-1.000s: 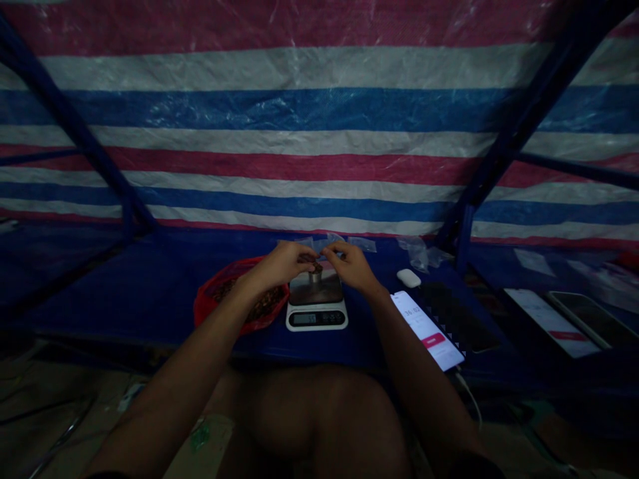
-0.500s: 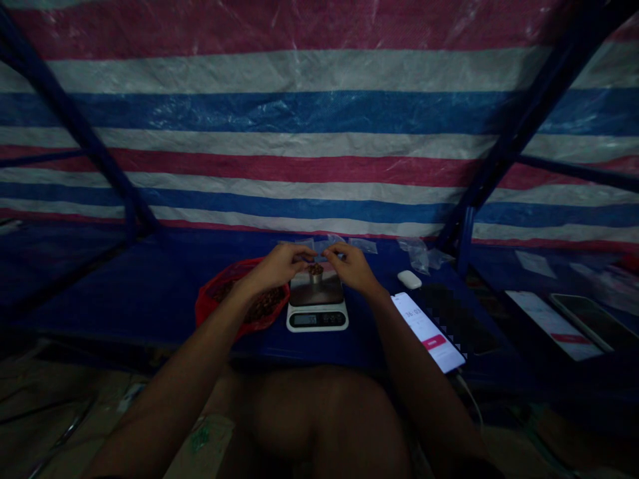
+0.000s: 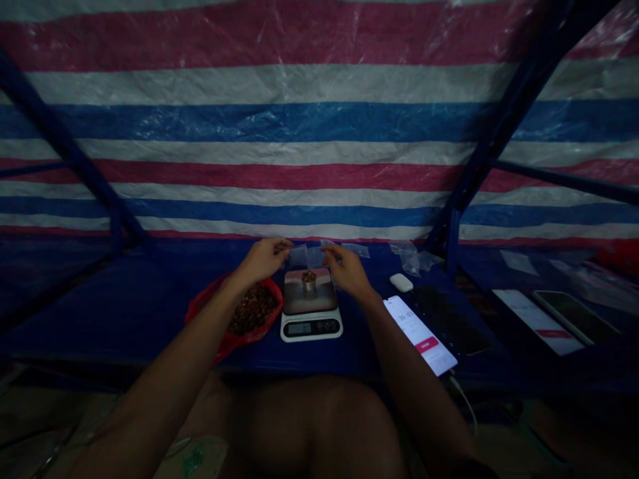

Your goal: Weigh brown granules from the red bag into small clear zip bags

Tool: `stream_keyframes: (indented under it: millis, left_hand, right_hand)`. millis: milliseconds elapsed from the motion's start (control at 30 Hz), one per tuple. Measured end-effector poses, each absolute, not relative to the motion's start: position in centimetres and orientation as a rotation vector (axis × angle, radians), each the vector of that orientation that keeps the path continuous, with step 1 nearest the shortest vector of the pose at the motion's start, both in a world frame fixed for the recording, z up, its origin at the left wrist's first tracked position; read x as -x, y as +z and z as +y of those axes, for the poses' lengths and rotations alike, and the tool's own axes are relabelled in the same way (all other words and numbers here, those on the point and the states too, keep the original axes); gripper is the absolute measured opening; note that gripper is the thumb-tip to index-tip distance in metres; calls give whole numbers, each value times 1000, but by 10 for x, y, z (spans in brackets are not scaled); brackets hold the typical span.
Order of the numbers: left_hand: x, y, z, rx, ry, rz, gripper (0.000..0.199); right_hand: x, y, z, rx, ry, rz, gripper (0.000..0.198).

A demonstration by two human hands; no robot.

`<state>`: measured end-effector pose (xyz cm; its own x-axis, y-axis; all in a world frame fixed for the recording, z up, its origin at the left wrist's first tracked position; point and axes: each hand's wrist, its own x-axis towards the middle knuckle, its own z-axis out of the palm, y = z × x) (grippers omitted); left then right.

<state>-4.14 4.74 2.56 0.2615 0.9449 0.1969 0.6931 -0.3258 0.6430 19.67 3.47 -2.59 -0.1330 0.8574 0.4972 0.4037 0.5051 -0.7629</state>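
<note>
My left hand and my right hand stand apart from each other beyond the scale, fingers bent; I cannot tell whether either one is closed on anything. Their fingertips are right by the small clear plastic bags on the tabletop, and I can't make out whether they touch them. Nearer me, between my forearms, the white scale has a small metal cup upright on its plate, filled to the top with brown bits. Just left of the scale sits an open red bag of similar bits, partly behind my left forearm. To the right of my right arm are a white case and a lit phone; farther right lie two more phones. A striped sheet hangs behind everything.
</note>
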Motion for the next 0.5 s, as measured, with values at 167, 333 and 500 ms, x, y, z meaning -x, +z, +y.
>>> stream_keyframes:
  millis: [167, 333, 500]
  left_hand:
    - [24, 23, 99, -2158, 578, 1828, 46]
    - [4, 7, 134, -2077, 388, 1948, 66]
    - [-2, -9, 142, -2118, 301, 1885, 62]
  right_hand:
    - [-201, -29, 35, 1176, 460, -1681, 35]
    - [-199, -33, 38, 1205, 472, -1647, 41]
    - [-196, -38, 42, 1182, 433, -1624, 35]
